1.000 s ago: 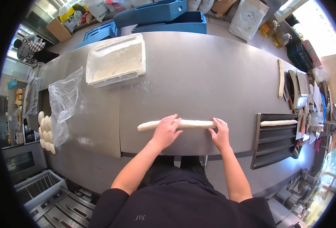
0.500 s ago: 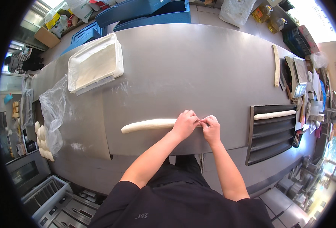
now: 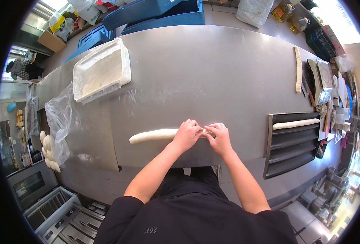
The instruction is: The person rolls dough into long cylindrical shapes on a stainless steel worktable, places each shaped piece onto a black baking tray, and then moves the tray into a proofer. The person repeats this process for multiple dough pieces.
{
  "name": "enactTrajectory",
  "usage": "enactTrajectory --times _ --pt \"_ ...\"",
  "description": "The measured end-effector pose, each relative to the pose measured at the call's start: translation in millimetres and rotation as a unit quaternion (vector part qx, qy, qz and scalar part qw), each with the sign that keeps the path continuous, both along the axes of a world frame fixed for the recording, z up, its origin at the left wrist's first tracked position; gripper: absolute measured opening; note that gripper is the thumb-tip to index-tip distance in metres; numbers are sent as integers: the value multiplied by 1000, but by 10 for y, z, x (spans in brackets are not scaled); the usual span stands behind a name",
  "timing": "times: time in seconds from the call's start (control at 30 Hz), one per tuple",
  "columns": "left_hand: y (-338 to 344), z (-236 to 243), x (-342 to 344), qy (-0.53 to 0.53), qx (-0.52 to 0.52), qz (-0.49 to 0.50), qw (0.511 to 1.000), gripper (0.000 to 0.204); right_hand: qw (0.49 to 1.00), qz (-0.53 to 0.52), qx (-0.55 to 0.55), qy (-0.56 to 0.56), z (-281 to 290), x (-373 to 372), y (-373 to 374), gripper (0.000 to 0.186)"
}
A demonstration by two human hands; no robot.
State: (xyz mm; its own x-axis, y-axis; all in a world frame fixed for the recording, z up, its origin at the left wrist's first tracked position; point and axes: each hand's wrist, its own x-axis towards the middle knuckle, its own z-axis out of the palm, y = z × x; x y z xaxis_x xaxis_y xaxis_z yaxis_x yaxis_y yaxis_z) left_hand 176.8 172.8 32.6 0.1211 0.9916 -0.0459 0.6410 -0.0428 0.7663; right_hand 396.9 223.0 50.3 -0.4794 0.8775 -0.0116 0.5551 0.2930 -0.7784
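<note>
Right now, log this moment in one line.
left hand: on dough | right hand: at dough's right end | tray: one strip, far groove | tub: far left

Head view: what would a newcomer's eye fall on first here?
Probably the left hand and right hand, close together at the right end of a long dough strip near the steel table's front edge. Next, the dark ridged tray at the right, with one pale strip along its far side, and the white tub at the far left.
</note>
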Motion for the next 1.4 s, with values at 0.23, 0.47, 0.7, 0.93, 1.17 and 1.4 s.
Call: enactTrajectory --times 0.23,0.47,0.7,0.93,1.17,1.4 --pt "-8 25 -7 -37 54 23 998 16 997 6 -8 -71 -73 -60 53 11" --pt "-125 83 -245 3 48 35 998 16 1000 13 20 2 -27 -317 -43 10" --pt "-131 -26 -256 -27 36 39 998 16 995 32 -10 -99 -79 -369 -26 6" --pt "-267 100 -530 33 70 58 995 13 999 30 35 -18 43 -597 -133 9" --pt "-339 -7 -528 34 9 15 999 9 992 73 13 -99 -70 -650 -149 10" --pt "-459 163 -777 56 107 96 988 15 997 45 59 -13 93 -816 -250 13"
